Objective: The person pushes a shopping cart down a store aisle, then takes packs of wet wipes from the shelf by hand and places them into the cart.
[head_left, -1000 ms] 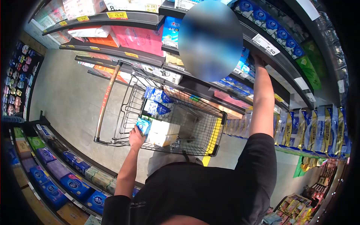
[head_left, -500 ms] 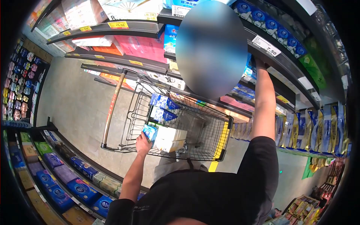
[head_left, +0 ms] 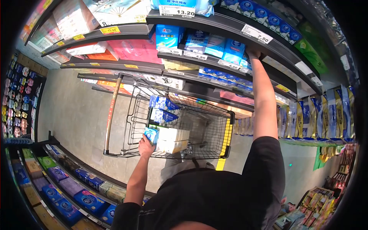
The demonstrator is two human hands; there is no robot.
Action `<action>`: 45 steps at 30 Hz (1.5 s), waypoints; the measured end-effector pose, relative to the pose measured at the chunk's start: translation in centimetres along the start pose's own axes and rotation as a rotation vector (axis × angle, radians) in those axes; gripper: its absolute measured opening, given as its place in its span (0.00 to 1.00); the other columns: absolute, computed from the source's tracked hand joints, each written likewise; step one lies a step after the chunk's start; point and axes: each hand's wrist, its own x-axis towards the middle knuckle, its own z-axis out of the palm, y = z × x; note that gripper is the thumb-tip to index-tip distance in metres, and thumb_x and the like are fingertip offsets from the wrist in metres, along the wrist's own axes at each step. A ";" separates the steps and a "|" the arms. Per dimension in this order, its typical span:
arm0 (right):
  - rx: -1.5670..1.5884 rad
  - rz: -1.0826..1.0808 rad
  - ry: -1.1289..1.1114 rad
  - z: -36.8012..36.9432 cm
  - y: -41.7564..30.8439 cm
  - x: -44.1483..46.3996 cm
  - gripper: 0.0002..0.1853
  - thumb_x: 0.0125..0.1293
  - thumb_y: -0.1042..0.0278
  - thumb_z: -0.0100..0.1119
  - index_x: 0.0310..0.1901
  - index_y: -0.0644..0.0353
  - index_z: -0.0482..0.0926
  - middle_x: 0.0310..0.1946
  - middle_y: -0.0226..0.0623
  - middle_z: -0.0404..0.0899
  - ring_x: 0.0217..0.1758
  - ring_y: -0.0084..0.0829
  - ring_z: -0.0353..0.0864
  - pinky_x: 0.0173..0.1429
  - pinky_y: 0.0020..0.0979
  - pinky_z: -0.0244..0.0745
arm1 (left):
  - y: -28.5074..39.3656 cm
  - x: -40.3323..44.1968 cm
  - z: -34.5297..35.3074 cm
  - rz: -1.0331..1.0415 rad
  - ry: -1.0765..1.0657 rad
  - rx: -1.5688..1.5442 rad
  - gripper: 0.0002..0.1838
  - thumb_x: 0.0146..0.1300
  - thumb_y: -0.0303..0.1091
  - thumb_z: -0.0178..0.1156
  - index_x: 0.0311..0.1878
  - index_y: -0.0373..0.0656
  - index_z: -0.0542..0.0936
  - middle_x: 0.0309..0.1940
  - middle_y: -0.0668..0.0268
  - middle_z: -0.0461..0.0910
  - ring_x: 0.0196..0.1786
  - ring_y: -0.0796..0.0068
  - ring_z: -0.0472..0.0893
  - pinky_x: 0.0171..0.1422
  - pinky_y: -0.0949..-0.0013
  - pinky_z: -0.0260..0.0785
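My left hand [head_left: 145, 146] is closed on a small blue pack [head_left: 151, 135] at the near side of the shopping cart [head_left: 207, 153]. Beside that pack, white packs [head_left: 172, 140] lie in the cart, and blue-and-white packs [head_left: 165, 109] sit farther back in it. My right arm reaches into a shelf, where my right hand [head_left: 253, 53] is mostly in shadow beside a blue pack [head_left: 234, 50]. Its fingers are hidden, and whether it holds anything does not show.
Shelves of tissue packs [head_left: 168, 36] run along the top. A lower shelf of packs [head_left: 90, 201] curves along the lower left. Hanging blue-and-yellow bags [head_left: 322, 119] are at the right, and a rack of small items [head_left: 19, 99] stands far left.
A blurred patch that covered part of the shelf is gone, so blue packs and price labels show there. My right hand stays in the shelf, and my left hand still holds the small pack.
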 end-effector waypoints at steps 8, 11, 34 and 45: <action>-0.068 0.037 -0.355 -9.5 -3.5 -6.0 0.45 0.51 0.41 0.57 0.68 0.56 0.58 0.64 0.52 0.64 0.63 0.50 0.69 0.65 0.41 0.65 | 0.1 0.6 -0.4 -0.056 -0.051 -0.027 0.47 0.42 0.40 0.70 0.63 0.40 0.54 0.48 0.51 0.73 0.55 0.50 0.71 0.58 0.53 0.68; -0.101 0.134 -0.471 -10.9 -3.3 -7.0 0.60 0.44 0.36 0.63 0.72 0.55 0.41 0.66 0.51 0.62 0.64 0.48 0.69 0.63 0.41 0.68 | 0.1 0.2 -0.5 -0.041 -0.018 -0.046 0.45 0.42 0.41 0.71 0.61 0.40 0.56 0.47 0.50 0.74 0.54 0.48 0.72 0.57 0.54 0.69; -0.186 0.226 -0.589 -13.5 -6.3 -8.6 0.53 0.45 0.37 0.65 0.70 0.55 0.54 0.62 0.49 0.68 0.65 0.46 0.68 0.63 0.41 0.68 | -0.4 0.1 0.0 0.002 0.023 -0.142 0.45 0.43 0.44 0.72 0.60 0.39 0.57 0.44 0.49 0.76 0.51 0.47 0.74 0.53 0.54 0.71; -0.009 0.285 -0.072 -12.9 -5.7 -9.5 0.52 0.45 0.44 0.68 0.68 0.56 0.51 0.57 0.54 0.70 0.58 0.50 0.73 0.57 0.46 0.73 | -0.5 0.3 0.1 -0.010 0.014 -0.166 0.44 0.43 0.42 0.71 0.61 0.39 0.57 0.44 0.49 0.76 0.52 0.47 0.73 0.54 0.53 0.70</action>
